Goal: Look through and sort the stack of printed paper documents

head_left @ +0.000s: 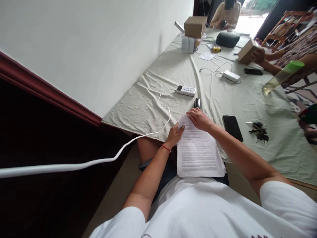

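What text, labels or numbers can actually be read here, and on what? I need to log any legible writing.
Nothing can be read.
Stack of printed pages, held by the left hand and right hand: lines of print, too small and blurred to read.
White device on the tablecloth: a dark label strip, unreadable.
Small white box at the far end: faint print, unreadable.
Cardboard box: no print visible.

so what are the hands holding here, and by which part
A stack of printed papers. The left hand grips its left edge near the top; the right hand lies over the top edge, fingers on the corner.
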Tool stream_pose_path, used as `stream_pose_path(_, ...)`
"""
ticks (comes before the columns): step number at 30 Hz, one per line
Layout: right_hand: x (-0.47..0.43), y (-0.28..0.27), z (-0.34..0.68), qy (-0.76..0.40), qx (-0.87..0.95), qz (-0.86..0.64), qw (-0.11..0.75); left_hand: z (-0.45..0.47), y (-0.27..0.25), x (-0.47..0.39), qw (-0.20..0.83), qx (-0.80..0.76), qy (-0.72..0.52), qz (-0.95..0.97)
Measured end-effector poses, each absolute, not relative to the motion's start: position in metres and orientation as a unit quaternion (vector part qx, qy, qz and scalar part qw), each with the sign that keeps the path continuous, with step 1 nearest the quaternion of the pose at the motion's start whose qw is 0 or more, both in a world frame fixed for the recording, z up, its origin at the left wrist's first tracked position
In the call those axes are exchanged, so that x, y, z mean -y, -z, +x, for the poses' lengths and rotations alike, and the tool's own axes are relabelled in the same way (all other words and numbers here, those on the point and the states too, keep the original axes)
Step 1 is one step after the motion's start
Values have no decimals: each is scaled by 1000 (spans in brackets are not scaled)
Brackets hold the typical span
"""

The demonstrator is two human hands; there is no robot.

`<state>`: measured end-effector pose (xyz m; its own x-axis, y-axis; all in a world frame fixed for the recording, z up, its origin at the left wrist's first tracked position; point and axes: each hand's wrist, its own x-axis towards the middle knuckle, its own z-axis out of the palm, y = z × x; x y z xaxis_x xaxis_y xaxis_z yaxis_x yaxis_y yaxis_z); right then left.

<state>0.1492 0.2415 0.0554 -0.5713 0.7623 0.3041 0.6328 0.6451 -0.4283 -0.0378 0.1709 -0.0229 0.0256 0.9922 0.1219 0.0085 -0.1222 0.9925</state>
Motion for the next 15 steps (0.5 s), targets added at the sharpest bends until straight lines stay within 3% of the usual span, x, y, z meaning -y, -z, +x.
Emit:
stream_pose_path(6, -236, -60, 199, -137, 742, -546, 364, -38, 13, -163, 595, -418, -577, 373)
stream_pose_path(10, -207, -55, 231, -373, 608, -581, 392, -43, 7, -165, 652, -373, -614, 241)
stream_pose_path(12, -189, -49, 238, -535, 550, -537, 351, -45, 5, -166, 656, -366, -626, 211)
stream_pose_path(15, -166, -40, 237, -673, 476, -488, 287, -45, 3, -167, 657, -366, -627, 205)
